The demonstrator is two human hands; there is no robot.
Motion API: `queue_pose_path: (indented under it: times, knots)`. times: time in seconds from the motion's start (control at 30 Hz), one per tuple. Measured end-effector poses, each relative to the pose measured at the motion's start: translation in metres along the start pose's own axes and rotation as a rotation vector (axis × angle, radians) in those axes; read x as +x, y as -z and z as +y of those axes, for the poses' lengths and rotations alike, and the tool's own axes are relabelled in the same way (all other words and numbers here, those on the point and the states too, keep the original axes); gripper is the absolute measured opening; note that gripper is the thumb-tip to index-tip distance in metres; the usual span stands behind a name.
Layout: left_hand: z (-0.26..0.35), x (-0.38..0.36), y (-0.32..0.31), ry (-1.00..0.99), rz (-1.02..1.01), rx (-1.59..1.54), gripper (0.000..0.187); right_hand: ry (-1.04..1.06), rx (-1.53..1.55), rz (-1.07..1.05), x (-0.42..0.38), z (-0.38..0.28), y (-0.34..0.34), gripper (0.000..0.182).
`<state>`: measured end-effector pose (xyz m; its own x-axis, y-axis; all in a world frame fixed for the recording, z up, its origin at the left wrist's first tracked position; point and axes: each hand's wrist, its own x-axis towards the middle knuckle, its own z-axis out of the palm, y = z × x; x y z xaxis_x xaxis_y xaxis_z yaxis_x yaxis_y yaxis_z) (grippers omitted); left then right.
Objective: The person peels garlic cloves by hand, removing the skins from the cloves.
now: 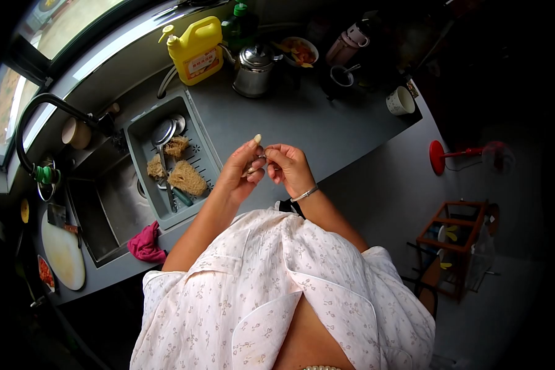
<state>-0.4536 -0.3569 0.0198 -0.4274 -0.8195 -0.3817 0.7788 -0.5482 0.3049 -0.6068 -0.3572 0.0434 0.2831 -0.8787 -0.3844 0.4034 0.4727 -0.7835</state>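
Note:
My left hand (240,168) and my right hand (288,168) meet in front of my body, just above the grey counter's front edge. The left fingers are curled, with small whitish bits showing among them. Its thumb points up, and a pale spot at the tip may be the nail or a small piece. My right thumb and forefinger pinch close against the left fingertips. Whatever lies between them is too small to name. Left of the hands, a grey draining tray (213,148) holds tan loofah pieces (187,179) and a metal ladle (164,132).
A steel sink (108,203) with a black faucet (49,98) is at left, near a round cutting board (63,253) and pink cloth (147,243). Behind stand a yellow jug (196,52), a metal pot (253,71) and a bowl (299,52). A paper cup (400,101) stands near the right edge.

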Motion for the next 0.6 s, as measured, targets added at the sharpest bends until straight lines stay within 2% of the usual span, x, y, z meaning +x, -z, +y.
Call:
queue_pose_path:
  times: [0.2, 0.27, 0.3, 0.37, 0.5, 0.6]
  knots:
    - [-0.002, -0.001, 0.000, -0.014, 0.099, -0.008, 0.021, 0.127, -0.366, 0.118, 0.001, 0.000, 0.003, 0.018]
    - [-0.001, -0.003, -0.002, -0.040, 0.083, 0.052, 0.020, 0.265, -0.570, 0.186, 0.003, -0.001, 0.005, 0.016]
    - [0.000, -0.003, -0.003, -0.065, 0.066, 0.113, 0.020, 0.264, -0.569, 0.187, 0.005, -0.002, 0.005, 0.016]
    - [0.002, -0.005, -0.002, -0.077, 0.060, 0.167, 0.018, 0.392, -0.480, 0.160, 0.006, -0.006, 0.004, 0.017]
    - [0.004, -0.009, -0.012, -0.102, 0.055, 0.299, 0.016, 0.322, -0.389, 0.100, -0.001, -0.028, -0.004, 0.017]
    - [0.004, -0.007, -0.006, -0.094, 0.025, 0.302, 0.014, 0.280, -0.474, 0.055, -0.002, -0.032, -0.007, 0.017]
